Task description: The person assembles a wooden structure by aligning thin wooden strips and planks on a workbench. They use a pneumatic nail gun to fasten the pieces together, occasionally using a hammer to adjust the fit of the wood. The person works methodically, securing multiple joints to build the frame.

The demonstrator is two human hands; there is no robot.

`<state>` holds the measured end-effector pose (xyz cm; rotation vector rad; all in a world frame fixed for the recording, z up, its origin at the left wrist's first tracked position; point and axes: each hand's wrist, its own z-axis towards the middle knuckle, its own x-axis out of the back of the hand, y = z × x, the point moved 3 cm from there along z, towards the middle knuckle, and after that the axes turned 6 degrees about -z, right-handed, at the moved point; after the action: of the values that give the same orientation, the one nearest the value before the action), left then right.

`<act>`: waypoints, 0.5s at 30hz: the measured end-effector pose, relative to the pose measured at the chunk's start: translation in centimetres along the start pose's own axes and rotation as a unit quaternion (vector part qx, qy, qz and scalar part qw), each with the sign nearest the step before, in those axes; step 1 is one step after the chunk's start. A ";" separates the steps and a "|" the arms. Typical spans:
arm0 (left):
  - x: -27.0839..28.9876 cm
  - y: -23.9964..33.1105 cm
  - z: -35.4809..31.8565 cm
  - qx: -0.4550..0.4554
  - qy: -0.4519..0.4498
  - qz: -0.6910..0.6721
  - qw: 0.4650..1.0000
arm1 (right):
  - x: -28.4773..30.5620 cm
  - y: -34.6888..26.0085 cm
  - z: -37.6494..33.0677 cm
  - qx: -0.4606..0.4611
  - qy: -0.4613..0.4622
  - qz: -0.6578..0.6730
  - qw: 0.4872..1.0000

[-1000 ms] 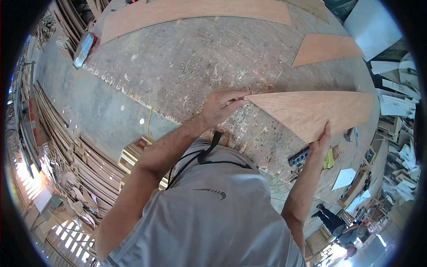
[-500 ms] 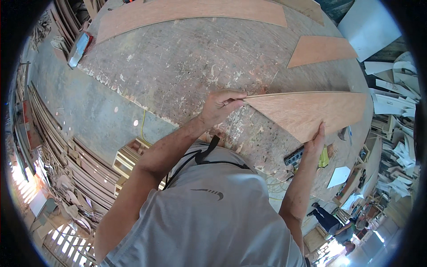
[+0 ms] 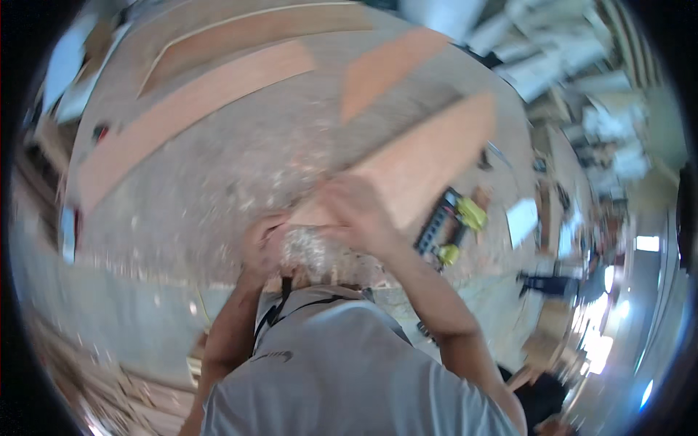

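A long tapered plywood panel point(image 3: 429, 160) lies slantwise over the worktable, its near end close to my body and its far end up to the right. My right hand point(image 3: 358, 216) is closed on this near end, fingers over the top face. At the panel's near left corner my left hand point(image 3: 263, 241) is curled in, fingers against the edge. Both hands are smeared by motion, so the exact finger placement is unclear. To the right of the panel lies a black and yellow-green tool point(image 3: 440, 227) with a slotted black bar.
More plywood pieces lie on the scuffed worktable point(image 3: 240, 156): a long strip point(image 3: 196, 109), a curved strip point(image 3: 247, 33) and a short tapered piece point(image 3: 392, 65). A white sheet point(image 3: 521, 221) is right of the tool. A person point(image 3: 556, 285) is in the background at right.
My view has turned to the right. My right hand has moved from the panel's lower edge to its near end, close to my left hand. The panel now slants away from me.
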<state>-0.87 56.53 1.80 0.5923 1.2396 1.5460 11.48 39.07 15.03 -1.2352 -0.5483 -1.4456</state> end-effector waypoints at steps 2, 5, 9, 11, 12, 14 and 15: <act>-0.7 -1.9 -0.5 0.011 -0.001 -0.005 1.000 | -1.7 -0.2 0.0 0.002 -0.023 -0.022 0.999; -0.6 -2.1 0.2 0.059 0.028 -0.056 0.996 | -3.5 1.3 0.8 0.014 -0.051 -0.028 0.998; -0.1 -0.6 0.5 0.127 0.030 -0.014 0.991 | -3.2 0.5 1.3 -0.020 -0.100 -0.019 0.995; -0.6 -0.1 0.2 0.146 0.053 -0.006 0.988 | -3.7 0.6 1.0 -0.018 -0.077 -0.018 0.997; -0.6 0.1 -0.1 0.157 0.065 -0.001 0.985 | -3.9 0.4 0.9 -0.018 -0.067 -0.015 0.998; -0.7 -0.1 -0.1 0.138 0.057 0.001 0.989 | -3.9 0.5 0.8 -0.020 -0.071 -0.009 0.997; -0.2 -0.2 -0.1 0.128 0.060 0.008 0.990 | -4.5 0.4 1.3 -0.015 -0.074 0.001 0.997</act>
<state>-0.79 56.27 1.66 0.6830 1.5436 1.4636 11.67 42.00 11.38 -1.3735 -0.6262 -1.3720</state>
